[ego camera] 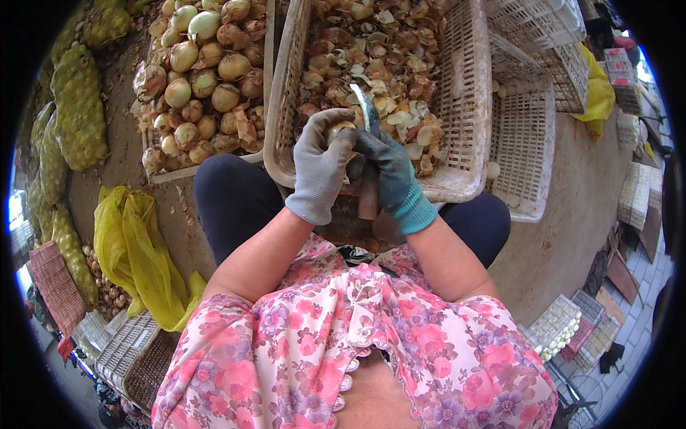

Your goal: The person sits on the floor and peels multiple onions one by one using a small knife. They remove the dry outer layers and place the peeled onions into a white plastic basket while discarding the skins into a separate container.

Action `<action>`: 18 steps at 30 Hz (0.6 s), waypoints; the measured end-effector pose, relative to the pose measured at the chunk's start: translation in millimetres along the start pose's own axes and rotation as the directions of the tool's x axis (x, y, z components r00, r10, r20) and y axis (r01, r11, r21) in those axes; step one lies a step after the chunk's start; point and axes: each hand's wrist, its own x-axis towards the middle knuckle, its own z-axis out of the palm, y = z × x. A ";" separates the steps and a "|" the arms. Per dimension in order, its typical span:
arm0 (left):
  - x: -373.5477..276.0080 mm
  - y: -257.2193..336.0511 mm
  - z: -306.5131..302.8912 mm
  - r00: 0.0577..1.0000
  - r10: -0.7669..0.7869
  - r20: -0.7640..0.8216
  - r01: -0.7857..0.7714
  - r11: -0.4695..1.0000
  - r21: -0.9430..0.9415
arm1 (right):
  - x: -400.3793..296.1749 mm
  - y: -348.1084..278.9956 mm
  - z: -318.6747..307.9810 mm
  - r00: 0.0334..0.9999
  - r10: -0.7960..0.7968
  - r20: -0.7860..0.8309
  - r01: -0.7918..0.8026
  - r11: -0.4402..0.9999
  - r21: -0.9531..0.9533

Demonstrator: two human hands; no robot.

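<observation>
An onion (pixel 340 128) is held in my left hand (pixel 320 166), which wears a grey knitted glove; fingers hide most of it. Close beside it, my right hand (pixel 395 171), in a teal coated glove, grips a knife with a curved blade (pixel 366 106) pointing up and away from me. The knife's wooden handle (pixel 368 195) shows below the right fingers. Both hands are over the near end of a dirty white plastic crate (pixel 485 102). Loose onion skins (pixel 370 53) cover the inside of that crate.
Unpeeled onions (pixel 209 80) fill a crate on the left. A white crate (pixel 528 145) on the right holds a few peeled onions (pixel 493 170). Yellow net bag (pixel 134 252) lies left of my knee; full onion sacks (pixel 79 107) line the far left. Stacked crates (pixel 557 64) stand at upper right.
</observation>
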 end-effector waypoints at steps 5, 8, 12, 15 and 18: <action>14.7 -2.2 -5.0 0.998 -0.014 -0.063 0.009 0.996 -0.084 | -2.5 -3.7 16.2 0.993 -0.100 -0.058 0.093 0.989 -0.113; 23.3 2.9 -7.7 0.985 -0.150 -0.085 0.121 0.953 -0.277 | -2.4 -5.5 20.1 0.991 -0.130 -0.033 0.125 0.985 -0.119; 28.0 14.3 -5.9 0.939 -0.335 -0.078 0.273 0.862 -0.426 | -0.2 -0.4 19.1 0.983 -0.185 0.013 0.185 0.972 -0.145; 28.8 18.5 -4.5 0.924 -0.378 -0.057 0.306 0.821 -0.482 | -0.8 3.2 21.7 0.974 -0.225 0.004 0.224 0.966 -0.125; 32.0 14.8 -5.7 0.924 -0.381 -0.043 0.289 0.767 -0.573 | 0.3 3.5 11.0 0.977 -0.209 0.033 0.211 0.975 -0.067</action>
